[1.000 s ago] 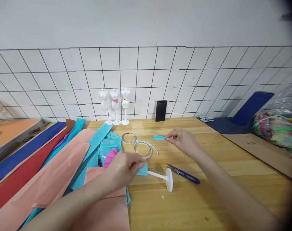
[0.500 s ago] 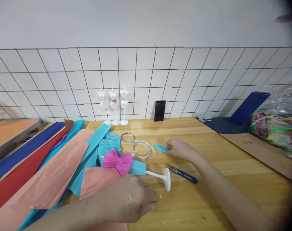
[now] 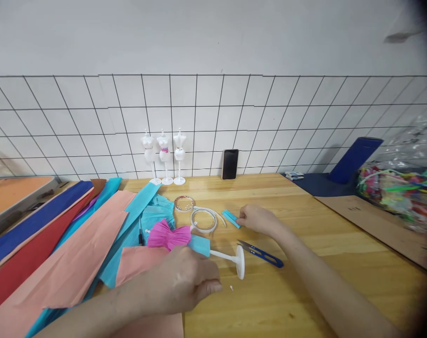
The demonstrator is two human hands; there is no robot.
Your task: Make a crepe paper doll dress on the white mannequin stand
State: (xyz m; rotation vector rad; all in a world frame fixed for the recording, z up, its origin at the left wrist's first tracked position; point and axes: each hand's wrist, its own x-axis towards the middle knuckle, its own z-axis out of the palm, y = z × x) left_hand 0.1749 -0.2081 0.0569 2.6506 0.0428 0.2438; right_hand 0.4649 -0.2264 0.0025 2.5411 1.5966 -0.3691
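Observation:
My right hand (image 3: 257, 219) pinches the near end of a short blue folded paper strip (image 3: 230, 218), which is at the tabletop. My left hand (image 3: 188, 277) is closed, thumb against curled fingers; whatever it may hold is hidden. Just beyond it lies a white mini mannequin stand (image 3: 240, 262) on its side, wrapped in blue paper (image 3: 199, 245) with a pink pleated paper bow (image 3: 168, 235). Blue thread snips (image 3: 264, 255) lie between my hands. Two rolls of tape (image 3: 203, 220) sit left of the strip.
Three white mannequins (image 3: 179, 152) stand by the tiled wall, with a phone (image 3: 230, 164) leaning nearby. Crepe paper sheets (image 3: 82, 253) cover the left side. At right are brown cardboard (image 3: 361, 223), a blue roll (image 3: 356, 159) and a plastic bag of colourful items (image 3: 399, 188).
The blue strip has turned, and more of it shows beyond my right fingertips. My left hand stays closed near the mannequin. The whole view has shifted slightly.

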